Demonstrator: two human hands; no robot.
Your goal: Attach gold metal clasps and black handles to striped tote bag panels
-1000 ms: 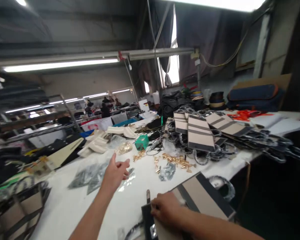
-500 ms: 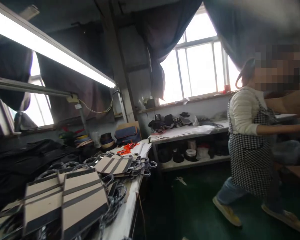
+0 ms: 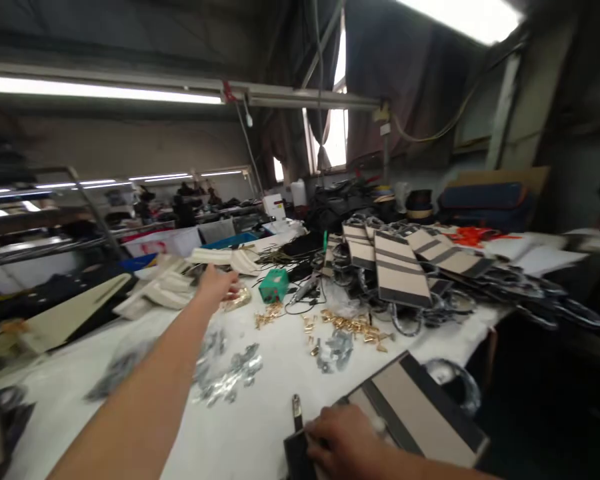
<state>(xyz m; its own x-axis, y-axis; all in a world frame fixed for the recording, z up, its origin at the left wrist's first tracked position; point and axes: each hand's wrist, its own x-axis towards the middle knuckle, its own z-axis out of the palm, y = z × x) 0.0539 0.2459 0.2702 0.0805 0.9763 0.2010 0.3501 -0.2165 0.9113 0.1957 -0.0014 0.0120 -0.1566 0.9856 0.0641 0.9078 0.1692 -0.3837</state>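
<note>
Resting on the striped panel (image 3: 425, 407), the right hand (image 3: 344, 437) has its fingers curled closed over the near end; thumb side hidden. Panel lies on the near right of the bench (image 3: 263, 437), a wrapped handle (image 3: 464, 387) at its far-right side, strap tab (image 3: 297, 410) standing by the dark end. Grip probably there to stop it sliding.

Left hand (image 3: 219, 287) is stretched out over the gold parts bag (image 3: 237, 300). Fingers half bent, not fully closed; blur, so can't tell if they've hold of anything.

Loose gold fittings (image 3: 357, 325) and grey metal pieces (image 3: 233, 377) sit in separate patches mid-bench, likely to keep types apart and within reach. Green box (image 3: 274, 287) just beyond. Panel stack (image 3: 403, 270) heaped farther back, presumably to free working room.
</note>
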